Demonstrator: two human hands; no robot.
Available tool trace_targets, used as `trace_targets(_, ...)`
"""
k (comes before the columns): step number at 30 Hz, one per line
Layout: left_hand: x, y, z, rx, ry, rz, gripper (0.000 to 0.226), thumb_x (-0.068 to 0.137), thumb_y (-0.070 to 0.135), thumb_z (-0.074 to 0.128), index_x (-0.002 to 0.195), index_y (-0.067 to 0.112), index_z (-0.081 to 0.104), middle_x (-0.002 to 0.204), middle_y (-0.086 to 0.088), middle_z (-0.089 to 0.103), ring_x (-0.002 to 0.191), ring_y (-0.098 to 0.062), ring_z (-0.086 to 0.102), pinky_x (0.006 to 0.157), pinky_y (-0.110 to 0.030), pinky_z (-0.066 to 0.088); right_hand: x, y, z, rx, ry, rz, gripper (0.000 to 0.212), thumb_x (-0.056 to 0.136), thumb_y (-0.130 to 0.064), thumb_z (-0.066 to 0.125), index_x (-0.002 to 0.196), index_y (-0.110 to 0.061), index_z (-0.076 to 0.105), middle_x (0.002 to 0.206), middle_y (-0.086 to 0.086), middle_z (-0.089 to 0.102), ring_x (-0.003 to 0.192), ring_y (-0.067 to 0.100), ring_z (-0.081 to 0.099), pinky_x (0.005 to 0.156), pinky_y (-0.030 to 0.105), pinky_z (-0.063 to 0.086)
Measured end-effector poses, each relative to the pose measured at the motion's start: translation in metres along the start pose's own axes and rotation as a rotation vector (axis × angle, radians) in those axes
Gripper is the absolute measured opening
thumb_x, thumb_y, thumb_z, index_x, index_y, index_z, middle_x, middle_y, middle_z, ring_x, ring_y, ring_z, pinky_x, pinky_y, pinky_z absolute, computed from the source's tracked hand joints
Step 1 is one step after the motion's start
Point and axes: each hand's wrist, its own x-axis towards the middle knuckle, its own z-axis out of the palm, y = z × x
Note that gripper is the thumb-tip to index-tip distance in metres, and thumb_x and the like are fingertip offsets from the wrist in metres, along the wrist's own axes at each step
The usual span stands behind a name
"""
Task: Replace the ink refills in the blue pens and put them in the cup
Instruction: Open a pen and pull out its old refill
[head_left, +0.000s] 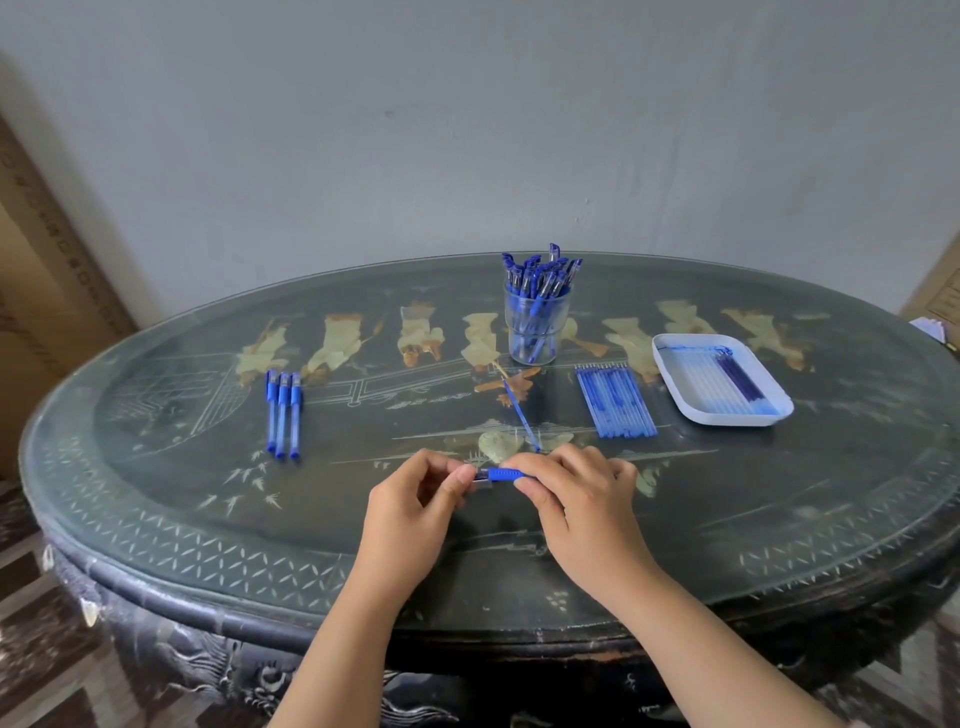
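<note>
Shine and plastic before you
Your table (156, 467) shows dark, shiny lacquer with pale inlay; the cup (535, 353) looks clear and glassy, the tray (727, 417) smooth white plastic, the wall (467, 130) matt.

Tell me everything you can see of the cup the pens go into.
The cup is a clear, glass-looking tumbler, standing upright on the table toward its far edge, near the middle. It is packed with blue capped pens, caps up, fanning above the rim. Nothing else touches it; the left hand and right hand hold another pen well in front of it.
</note>
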Motion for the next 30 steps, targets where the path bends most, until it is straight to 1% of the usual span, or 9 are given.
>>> trace_targets(2, 0.0000, 0.0021, 0.0009, 0.019, -0.002, -0.001, 0.012, 0.092, 0.020, 0.063, 0.082, 0.015, 0.067, 0.068, 0.014, 0.068, 0.063, 0.000, 0.059, 0.064, -0.008, 0.042, 0.0000, 0.0004, -0.0001, -0.002, 0.000, 0.001, 0.027, 0.097, -0.038, 0.042, 0.110, -0.041, 0.065, 0.084, -0.013, 0.054, 0.078, 0.013, 0.054, 0.072, 0.035, 0.030)
trace_targets(6, 0.0005, 0.0000, 0.0018, 0.064, 0.013, 0.004, 0.019, 0.095, 0.024, 0.058, 0.079, 0.016, 0.065, 0.066, 0.002, 0.066, 0.062, -0.006, 0.059, 0.064, -0.012, 0.044, -0.0006, 0.0007, 0.0003, -0.015, 0.002, -0.011, 0.027, 0.097, -0.038, 0.042, 0.111, -0.040, 0.065, 0.084, -0.013, 0.054, 0.079, 0.013, 0.053, 0.073, 0.036, 0.031)
trace_targets(13, -0.0009, 0.0044, 0.0016, 0.017, 0.080, -0.081, 0.033, 0.099, 0.030, 0.052, 0.072, 0.013, 0.060, 0.066, 0.000, 0.065, 0.056, -0.004, 0.052, 0.061, -0.014, 0.042, -0.0012, 0.0018, 0.0004, -0.010, 0.014, 0.004, 0.026, 0.097, -0.037, 0.043, 0.110, -0.041, 0.064, 0.084, -0.014, 0.052, 0.079, 0.013, 0.052, 0.073, 0.036, 0.029)
trace_targets(17, -0.0008, 0.0034, 0.0010, -0.105, 0.138, -0.127, 0.025, 0.097, 0.026, 0.056, 0.079, 0.011, 0.062, 0.070, 0.002, 0.070, 0.062, -0.005, 0.061, 0.067, -0.018, 0.049, -0.0004, 0.0015, 0.0002, -0.009, 0.029, 0.016, 0.025, 0.096, -0.036, 0.044, 0.109, -0.041, 0.065, 0.084, -0.015, 0.050, 0.079, 0.012, 0.051, 0.073, 0.034, 0.027)
trace_targets(20, 0.0003, 0.0031, -0.0004, -0.201, 0.213, -0.161, 0.014, 0.094, 0.020, 0.063, 0.086, 0.009, 0.065, 0.074, -0.002, 0.072, 0.067, -0.008, 0.066, 0.070, -0.021, 0.053, -0.0008, 0.0020, 0.0002, -0.007, 0.033, 0.020, 0.025, 0.096, -0.035, 0.045, 0.109, -0.041, 0.065, 0.084, -0.015, 0.050, 0.079, 0.011, 0.051, 0.073, 0.035, 0.027)
trace_targets(24, 0.0026, 0.0007, -0.0028, -0.237, 0.259, -0.185, 0.009, 0.093, 0.015, 0.064, 0.085, 0.011, 0.067, 0.074, -0.005, 0.073, 0.070, -0.014, 0.068, 0.073, -0.028, 0.055, -0.0009, 0.0022, 0.0001, 0.005, 0.038, 0.024, 0.024, 0.096, -0.035, 0.045, 0.108, -0.042, 0.065, 0.083, -0.015, 0.050, 0.078, 0.012, 0.052, 0.073, 0.035, 0.029)
trace_targets(26, 0.0036, -0.0012, -0.0014, -0.198, 0.261, -0.196, 0.008, 0.093, 0.015, 0.064, 0.085, 0.013, 0.067, 0.073, -0.002, 0.073, 0.067, -0.010, 0.067, 0.074, -0.022, 0.054, -0.0007, 0.0017, 0.0005, 0.005, 0.038, 0.024, 0.025, 0.096, -0.035, 0.044, 0.108, -0.042, 0.065, 0.083, -0.015, 0.050, 0.078, 0.012, 0.052, 0.073, 0.035, 0.027)
trace_targets(28, 0.0046, -0.0018, 0.0021, -0.067, 0.263, -0.176, 0.010, 0.093, 0.016, 0.065, 0.083, 0.019, 0.065, 0.071, 0.000, 0.071, 0.063, -0.003, 0.064, 0.069, -0.009, 0.048, -0.0006, 0.0018, 0.0005, 0.001, 0.037, 0.027, 0.025, 0.096, -0.036, 0.044, 0.108, -0.043, 0.065, 0.083, -0.015, 0.049, 0.078, 0.011, 0.051, 0.072, 0.034, 0.025)
trace_targets(30, 0.0047, -0.0015, 0.0053, 0.052, 0.249, -0.151, 0.015, 0.092, 0.017, 0.065, 0.080, 0.026, 0.062, 0.072, 0.003, 0.068, 0.064, -0.003, 0.061, 0.063, -0.005, 0.043, -0.0009, 0.0021, 0.0010, 0.001, 0.032, 0.032, 0.025, 0.096, -0.036, 0.044, 0.108, -0.043, 0.065, 0.083, -0.015, 0.048, 0.078, 0.011, 0.051, 0.072, 0.034, 0.025)
